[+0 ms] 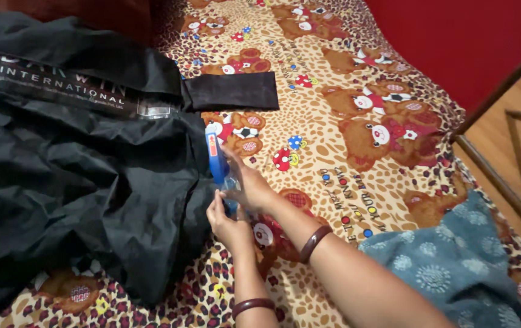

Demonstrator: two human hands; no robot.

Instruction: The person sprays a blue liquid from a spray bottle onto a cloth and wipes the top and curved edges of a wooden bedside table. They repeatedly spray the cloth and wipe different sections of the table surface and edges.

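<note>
A long blue handled object (215, 157), part of it clear plastic, lies at the edge of a big black crinkled fabric cover (78, 158) on a bed. My left hand (227, 222) pinches its near end from below. My right hand (247, 182) grips the same end from the right side. Both wrists wear dark brown bangles. What exactly the object is I cannot tell; its lower end is hidden by my fingers.
The bed sheet (333, 133) is tan with a teddy-bear print. A flat black fabric strip (231, 91) lies further up the bed. A teal patterned blanket (455, 255) sits at the lower right. A wooden bed frame (503, 182) and a red wall are to the right.
</note>
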